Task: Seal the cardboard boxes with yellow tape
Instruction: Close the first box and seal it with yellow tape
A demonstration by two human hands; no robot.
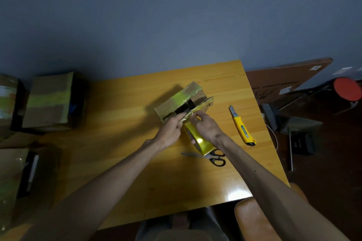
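Observation:
A small cardboard box (177, 101) lies tilted on the wooden table (121, 143), with a yellow-green tape band across its top and a dark gap at its near end. My left hand (171, 130) pinches the near flap edge of the box. My right hand (205, 123) pinches a strip of yellow tape against that same edge. The yellow tape roll (197, 140) sits on the table just under my right wrist, its strip running up to the box.
Black-handled scissors (212, 157) lie in front of the roll. A yellow utility knife (242, 126) lies to the right. Taped cardboard boxes (49, 101) stand at the left edge, another box (19, 174) nearer. A chair back (254, 219) stands at bottom right, clutter on the floor beyond.

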